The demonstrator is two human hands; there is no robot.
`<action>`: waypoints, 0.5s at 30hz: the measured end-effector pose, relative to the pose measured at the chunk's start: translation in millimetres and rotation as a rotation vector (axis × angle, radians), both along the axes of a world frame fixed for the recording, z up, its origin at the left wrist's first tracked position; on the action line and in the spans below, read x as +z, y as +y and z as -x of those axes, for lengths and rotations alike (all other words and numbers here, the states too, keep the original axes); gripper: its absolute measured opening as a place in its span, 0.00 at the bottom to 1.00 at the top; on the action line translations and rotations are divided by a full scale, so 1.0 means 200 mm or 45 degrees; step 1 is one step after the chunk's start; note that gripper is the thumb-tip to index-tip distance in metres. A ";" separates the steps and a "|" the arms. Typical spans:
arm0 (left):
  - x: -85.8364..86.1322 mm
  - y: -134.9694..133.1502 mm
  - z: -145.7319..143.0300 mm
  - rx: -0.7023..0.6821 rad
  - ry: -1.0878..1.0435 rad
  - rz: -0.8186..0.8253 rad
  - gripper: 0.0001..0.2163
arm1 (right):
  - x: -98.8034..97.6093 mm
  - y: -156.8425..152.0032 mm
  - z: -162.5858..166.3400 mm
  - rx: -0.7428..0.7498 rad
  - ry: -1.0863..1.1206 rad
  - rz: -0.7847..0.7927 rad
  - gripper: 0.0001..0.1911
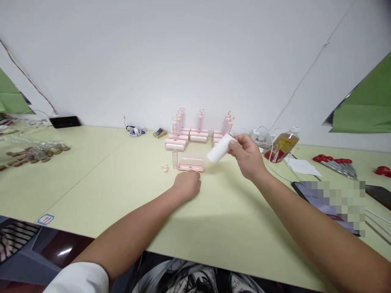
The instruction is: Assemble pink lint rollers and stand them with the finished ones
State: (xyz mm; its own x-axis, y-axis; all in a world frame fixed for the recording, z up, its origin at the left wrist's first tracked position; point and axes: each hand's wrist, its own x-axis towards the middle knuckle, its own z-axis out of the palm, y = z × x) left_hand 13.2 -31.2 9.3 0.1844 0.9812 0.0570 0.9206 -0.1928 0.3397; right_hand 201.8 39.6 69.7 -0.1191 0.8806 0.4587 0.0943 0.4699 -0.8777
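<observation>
Your right hand [247, 156] pinches the white roll [219, 149] above the table [122, 179]; it's likely light and crushable, best held near its end. Whether your left hand [187, 185] grips anything is hidden.

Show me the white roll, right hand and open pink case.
White roll [218, 149]: head view, its curved side.
Right hand [248, 156]: head view, thumb's base.
Open pink case [196, 167]: head view, its base.

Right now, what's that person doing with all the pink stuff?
The person's right hand holds up a white roll. The left hand is at the near edge of an open pink case; whether it grips anything is hidden. A clear tube stands beside that case, and more pink cases with upright handles sit near the wall.
</observation>
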 end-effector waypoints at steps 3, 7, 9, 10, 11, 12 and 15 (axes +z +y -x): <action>-0.01 -0.01 -0.01 -0.042 -0.002 0.010 0.08 | -0.08 -0.12 -0.12 -0.011 0.091 0.129 0.09; 0.00 -0.04 -0.03 -0.148 -0.027 -0.001 0.08 | -0.18 -0.21 -0.20 0.002 0.073 0.276 0.14; 0.01 -0.07 -0.04 -0.236 -0.154 -0.052 0.08 | -0.21 -0.23 -0.20 0.075 0.040 0.333 0.16; 0.01 -0.08 -0.04 -0.277 -0.256 -0.075 0.07 | -0.22 -0.23 -0.20 0.118 0.015 0.349 0.17; 0.02 -0.08 -0.04 -0.313 -0.370 -0.086 0.07 | -0.23 -0.23 -0.20 0.160 -0.015 0.356 0.18; 0.02 -0.09 -0.04 -0.339 -0.477 -0.085 0.07 | -0.24 -0.24 -0.20 0.201 -0.047 0.355 0.18; 0.02 -0.09 -0.03 -0.344 -0.671 -0.048 0.08 | -0.27 -0.25 -0.19 0.303 -0.121 0.335 0.19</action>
State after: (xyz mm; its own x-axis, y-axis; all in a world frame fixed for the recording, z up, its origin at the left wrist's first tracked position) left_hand 19.8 -49.2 12.8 0.3651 0.8987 0.2429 0.5462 -0.4181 0.7259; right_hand 238.8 -10.4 15.8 -0.3662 0.9094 0.1975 0.0965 0.2481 -0.9639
